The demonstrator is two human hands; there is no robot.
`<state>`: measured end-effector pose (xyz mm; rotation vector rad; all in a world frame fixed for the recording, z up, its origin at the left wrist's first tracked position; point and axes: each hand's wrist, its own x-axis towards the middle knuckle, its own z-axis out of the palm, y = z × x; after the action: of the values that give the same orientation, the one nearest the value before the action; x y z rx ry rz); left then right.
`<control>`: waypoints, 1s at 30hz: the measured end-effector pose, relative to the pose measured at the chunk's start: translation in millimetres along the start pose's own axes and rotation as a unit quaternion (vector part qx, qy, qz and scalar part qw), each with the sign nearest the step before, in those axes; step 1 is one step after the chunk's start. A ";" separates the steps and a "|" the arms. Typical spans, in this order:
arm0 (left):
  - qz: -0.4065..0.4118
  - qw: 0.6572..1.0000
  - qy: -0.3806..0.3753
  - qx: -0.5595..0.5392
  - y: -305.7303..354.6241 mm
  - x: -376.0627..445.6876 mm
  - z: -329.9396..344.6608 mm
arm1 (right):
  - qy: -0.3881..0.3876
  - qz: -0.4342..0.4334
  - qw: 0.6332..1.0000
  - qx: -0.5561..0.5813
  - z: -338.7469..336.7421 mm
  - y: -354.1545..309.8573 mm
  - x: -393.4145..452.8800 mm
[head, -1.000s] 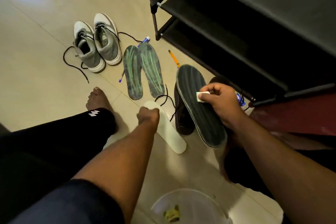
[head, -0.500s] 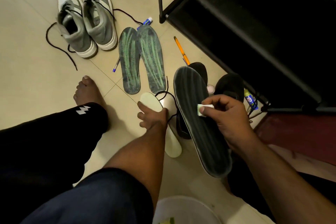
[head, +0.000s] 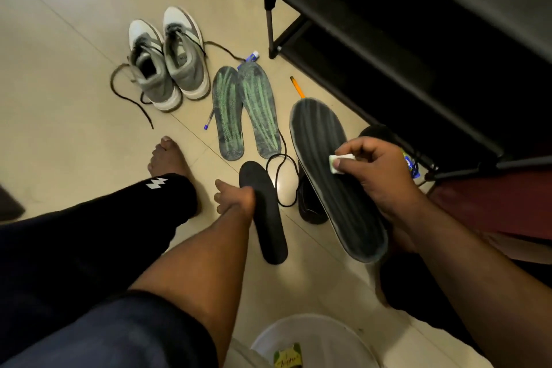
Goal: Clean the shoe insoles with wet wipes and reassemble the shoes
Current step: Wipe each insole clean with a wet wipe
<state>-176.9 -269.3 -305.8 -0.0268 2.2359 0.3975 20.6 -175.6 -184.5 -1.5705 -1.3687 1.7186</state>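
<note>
Right hand (head: 379,170) pinches wet wipe (head: 339,162) against striped insole (head: 334,179), centre-right; left hand (head: 236,196) grips black insole (head: 264,212), centre frame.

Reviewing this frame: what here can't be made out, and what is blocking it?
Head view only:
- Black shoe: mostly hidden behind the striped insole under the right hand.
- Wet wipe: mostly covered by the fingers; its condition is unreadable.
- Left hand: its fingers curl under the dark insole, so the grip is unclear.
- Bin: cut off by the bottom edge; label too small.
- Blue packet: hidden behind the right hand.
</note>
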 end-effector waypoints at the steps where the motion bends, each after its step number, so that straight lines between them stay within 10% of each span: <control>1: 0.042 0.998 -0.036 -0.033 15.4 -7.7 -9.9 | -0.005 -0.017 1.000 0.001 2.4 -13.0 -3.0; 3: 0.116 0.962 -0.184 -0.165 54.1 -38.8 -32.5 | -0.020 -0.050 0.998 0.019 8.9 -43.7 -12.1; 6: 0.131 0.807 -0.454 -0.355 107.0 -111.4 -76.6 | -0.051 -0.088 0.990 0.094 14.5 -93.4 -34.4; 9: 0.152 0.738 -0.509 -0.415 131.0 -173.4 -118.5 | -0.102 -0.118 0.977 0.147 12.9 -131.5 -61.9; 16: 0.230 0.725 -0.453 -0.465 138.4 -203.3 -146.2 | -0.117 -0.103 0.979 0.128 15.8 -137.3 -79.7; 24: 0.157 0.761 -0.533 -0.336 170.2 -182.5 -105.4 | 0.066 -0.173 0.979 0.088 -67.4 -177.0 -20.8; 30: 0.101 0.775 -0.570 -0.252 160.3 -181.7 -86.1 | 0.063 -0.311 0.931 -0.180 -65.5 -183.5 -0.1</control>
<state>-148.9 -163.1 -73.3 0.1409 0.8798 0.8454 27.8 -75.5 -17.6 -1.1875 -1.9269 1.0085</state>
